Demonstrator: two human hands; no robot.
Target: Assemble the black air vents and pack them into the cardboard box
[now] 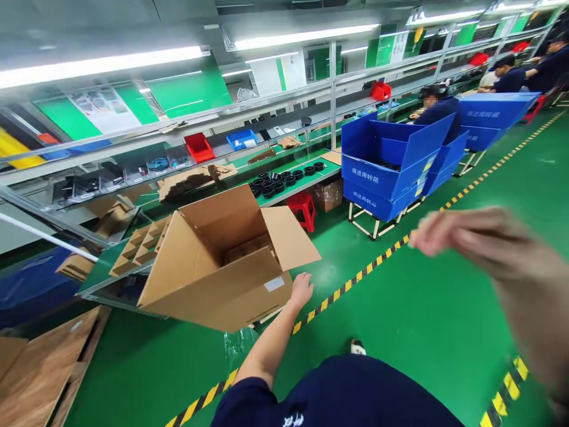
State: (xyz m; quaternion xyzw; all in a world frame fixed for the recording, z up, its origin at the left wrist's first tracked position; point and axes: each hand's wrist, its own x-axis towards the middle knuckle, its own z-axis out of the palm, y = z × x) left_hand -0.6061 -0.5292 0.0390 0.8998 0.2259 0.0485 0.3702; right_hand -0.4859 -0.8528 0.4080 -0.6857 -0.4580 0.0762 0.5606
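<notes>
An open cardboard box [240, 290] stands at centre left with its flaps raised or folded outward and brown cardboard visible inside. My left hand [302, 289] is at the box's right side, near the white label, with its fingers partly curled; whether it touches the box or holds anything is unclear. On the right, my right hand [466, 232] is raised over the green floor, away from the box. Motion blurs it, and its fingers look drawn together, but what is between them cannot be made out.
Black round parts [275, 184] lie on the green workbench [326, 172] behind the box. Cardboard dividers [144, 244] sit at left. Blue bins [377, 184] on stands and a red stool [303, 210] are beyond. People sit along the line. Striped tape [364, 271] crosses the floor.
</notes>
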